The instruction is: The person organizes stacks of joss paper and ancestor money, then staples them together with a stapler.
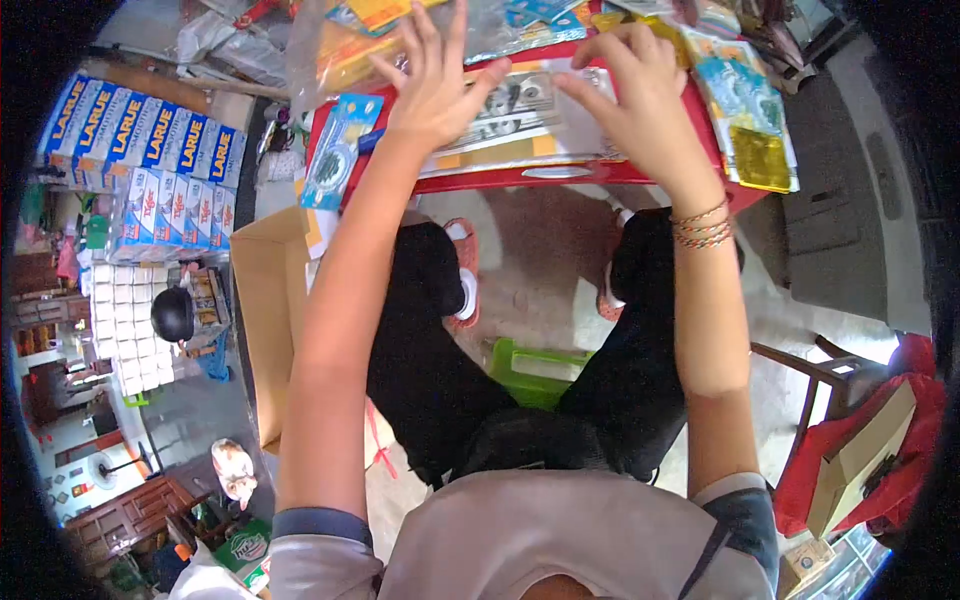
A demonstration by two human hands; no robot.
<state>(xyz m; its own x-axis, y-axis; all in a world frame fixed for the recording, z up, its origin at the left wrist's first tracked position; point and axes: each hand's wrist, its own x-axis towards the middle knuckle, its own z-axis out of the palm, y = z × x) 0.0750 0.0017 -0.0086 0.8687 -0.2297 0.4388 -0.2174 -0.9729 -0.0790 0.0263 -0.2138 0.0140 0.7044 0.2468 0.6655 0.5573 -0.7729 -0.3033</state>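
My left hand point(437, 90) is over the left part of a red table point(480, 182), its fingers spread, at a clear plastic bag with orange and yellow contents point(350, 60). Between my hands lies a printed sheet like a banknote point(515, 108) on a stack of papers. My right hand point(635, 90) hovers at the right end of this sheet, thumb and fingers apart, nothing seen between them. A blue card point(341, 150) and a blue pen-like item point(370, 141) lie beside my left wrist. More blue packets point(738, 90) and a shiny yellow packet point(758, 158) are at the right.
An open cardboard box point(268, 330) stands left of my legs. Stacked drink cartons point(150, 130) are farther left. Below me is a green plastic stool point(535, 370). A wooden chair point(815, 375) with red cloth and a dark grey cabinet point(850, 190) are at the right.
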